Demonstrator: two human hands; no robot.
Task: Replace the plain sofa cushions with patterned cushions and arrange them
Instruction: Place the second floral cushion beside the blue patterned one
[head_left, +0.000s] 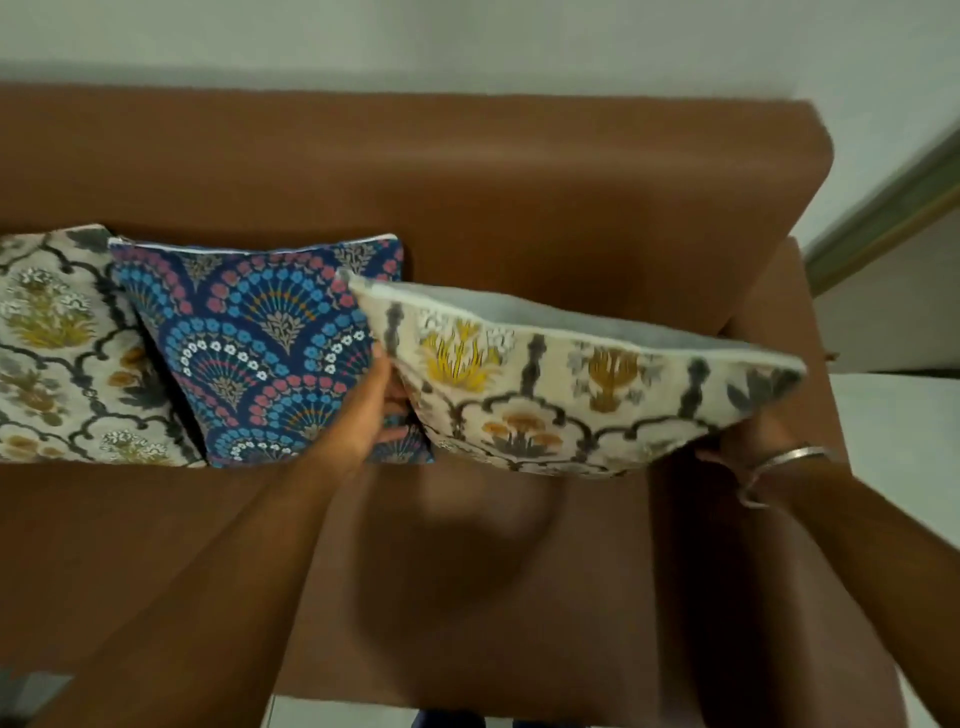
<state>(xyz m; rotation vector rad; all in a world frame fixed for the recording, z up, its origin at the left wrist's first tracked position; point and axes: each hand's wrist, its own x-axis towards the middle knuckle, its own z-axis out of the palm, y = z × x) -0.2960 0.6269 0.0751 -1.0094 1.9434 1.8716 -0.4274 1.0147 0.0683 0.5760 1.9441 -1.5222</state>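
Item: cream floral cushion (571, 384), held in the air over the right part of the sofa seat (467, 597), not yet resting on it. Long axis runs left to right across the view, top edge tipped toward the backrest (467, 171), patterned face toward the person, grey back showing above.

Left hand (382, 410): at the cushion's lower left corner, fingers curled around its edge in a grasp, knuckles just beside the blue fan-patterned cushion (260, 343). Arm stretched forward from the lower left.

Right hand (737, 441): under the lower right corner, mostly hidden by the fabric; it seems to grip from beneath, though the fingers are not plainly seen. A metal bangle (779, 467) sits on the wrist.

Placed already: the blue cushion upright against the backrest, and a second cream floral cushion (57, 353) touching its left side.

Key relation: the open spot lies behind and below the held cushion, between the blue cushion and the right armrest (795, 322). Likely need: lower it and tilt it upright.
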